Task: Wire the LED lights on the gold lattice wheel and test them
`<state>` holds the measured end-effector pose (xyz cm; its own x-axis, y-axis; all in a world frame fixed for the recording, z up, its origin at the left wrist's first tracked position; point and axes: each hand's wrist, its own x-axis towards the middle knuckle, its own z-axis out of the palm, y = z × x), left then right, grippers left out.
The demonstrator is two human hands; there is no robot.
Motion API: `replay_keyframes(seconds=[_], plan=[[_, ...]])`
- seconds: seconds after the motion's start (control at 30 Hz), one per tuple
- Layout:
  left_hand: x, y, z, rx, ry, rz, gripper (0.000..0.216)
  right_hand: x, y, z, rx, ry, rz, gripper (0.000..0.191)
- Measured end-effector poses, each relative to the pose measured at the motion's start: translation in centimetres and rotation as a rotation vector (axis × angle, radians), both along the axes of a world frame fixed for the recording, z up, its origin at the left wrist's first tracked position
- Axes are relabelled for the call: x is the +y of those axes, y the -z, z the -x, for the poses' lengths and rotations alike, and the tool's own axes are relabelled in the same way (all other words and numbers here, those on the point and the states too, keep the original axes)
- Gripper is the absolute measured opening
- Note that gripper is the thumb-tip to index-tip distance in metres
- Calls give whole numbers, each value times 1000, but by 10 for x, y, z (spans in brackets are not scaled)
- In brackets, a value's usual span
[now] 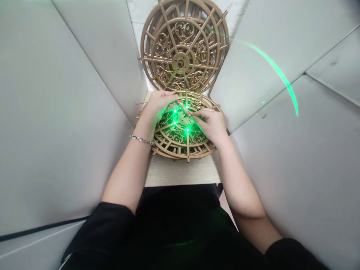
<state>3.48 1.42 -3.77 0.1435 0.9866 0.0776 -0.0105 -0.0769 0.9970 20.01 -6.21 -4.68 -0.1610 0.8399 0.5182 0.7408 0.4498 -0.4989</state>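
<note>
A slim reddish battery (184,108) lies slantwise between my two hands, above the middle of a gold openwork round frame (188,153). My left hand (161,105) pinches its upper left end. The fingertips of my right hand (210,122) close on its lower right end. Several green lights (187,130) glow on the frame around its hub. A thin wire (176,83) loops up behind my left hand; where its ends go is hidden by the fingers. More round frames are stacked under the top one.
Behind, a second stack of gold round frames (181,47) leans tilted against the far side. All this rests on a pale wooden board (182,170). Light grey panels (81,97) rise close on the left, and another panel (253,75) on the right carries a green light streak.
</note>
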Motion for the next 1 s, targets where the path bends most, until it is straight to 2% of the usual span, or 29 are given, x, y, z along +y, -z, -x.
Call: replay_keyframes(seconds=[0.2,0.4,1.0], plan=[[-1,-2,0,-32,60,77,6,-2,-3,2,-1,21,18,12],[1,0,0,5,8,-1,6,0,-1,1,3,2,10,14],[0,0,-1,5,0,20,5,-1,-1,1,11,0,10,13]])
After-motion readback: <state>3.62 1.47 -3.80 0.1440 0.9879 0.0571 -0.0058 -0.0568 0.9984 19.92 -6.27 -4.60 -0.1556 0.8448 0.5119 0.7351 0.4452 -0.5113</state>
